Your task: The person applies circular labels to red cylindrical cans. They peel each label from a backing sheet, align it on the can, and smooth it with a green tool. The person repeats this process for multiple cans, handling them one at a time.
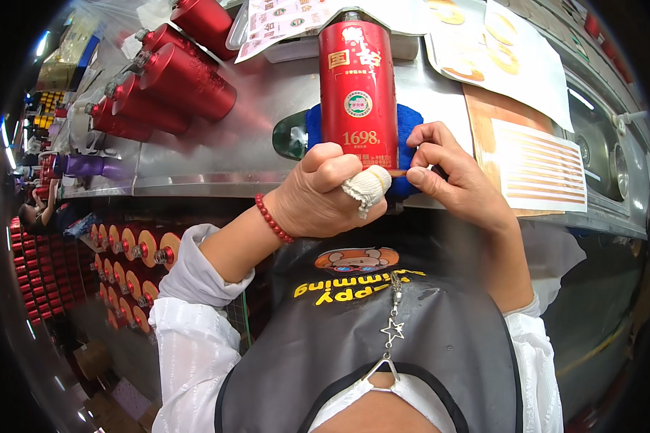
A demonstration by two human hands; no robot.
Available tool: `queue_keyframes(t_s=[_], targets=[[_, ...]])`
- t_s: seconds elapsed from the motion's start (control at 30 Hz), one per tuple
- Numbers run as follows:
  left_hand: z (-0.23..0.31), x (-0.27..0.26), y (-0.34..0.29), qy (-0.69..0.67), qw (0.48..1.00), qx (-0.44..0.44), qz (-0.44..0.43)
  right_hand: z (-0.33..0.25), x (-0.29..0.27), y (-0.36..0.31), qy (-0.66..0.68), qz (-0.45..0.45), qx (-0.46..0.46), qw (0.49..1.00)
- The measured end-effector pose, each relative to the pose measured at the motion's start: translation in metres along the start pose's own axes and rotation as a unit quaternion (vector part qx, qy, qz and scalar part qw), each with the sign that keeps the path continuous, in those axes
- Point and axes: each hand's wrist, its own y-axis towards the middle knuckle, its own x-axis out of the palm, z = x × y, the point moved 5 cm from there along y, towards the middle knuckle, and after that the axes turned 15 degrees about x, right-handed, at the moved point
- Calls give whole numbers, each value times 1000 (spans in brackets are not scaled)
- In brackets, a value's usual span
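Observation:
A red bottle (357, 94) with gold and white print lies on a blue cloth (409, 119), its dark cap away from me and its base toward me. My left hand (310, 191) is closed at the lower left of the base. Its thumb wears a white knitted cover (368, 189) and presses on the bottle's lower edge. At the lower right corner, my right hand (458, 173) pinches the end of a thin gold strip (397, 172) running along the base. The strip's other end is hidden behind the white cover.
Several red bottles (188, 81) stand at the left of the metal table (217, 169). A dark green rounded object (290, 136) pokes out beside the cloth. On the right lie a sheet of gold strips (542, 169) and a sheet with gold rings (498, 54). Racked bottles (148, 247) sit below left.

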Motion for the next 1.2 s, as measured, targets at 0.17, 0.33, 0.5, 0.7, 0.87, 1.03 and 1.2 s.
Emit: queue_keyframes(t_s=[0.17,0.33,0.5,0.7,0.87,1.03,1.2], targets=[[3,-8,-13,11,998,-31,48,-3,-3,-1,-20,5,-16,1000],[4,-5,-7,4,1000,-10,1,4,-4,-2,-14,-2,-1,1000],[4,-5,-14,8,1000,-28,0,4,-5,-1,-10,3,-6,1000],[8,-5,-15,9,1000,-26,8,10,-5,0,-30,12,-5,999],[7,-1,-13,12,1000,-20,16,9,-5,0,-9,17,-3,1000],[9,-6,-12,38,998,-44,21,10,-4,1,-21,29,-17,999],[7,1,-5,30,1000,0,1,10,-5,0,-8,27,2,1000]])
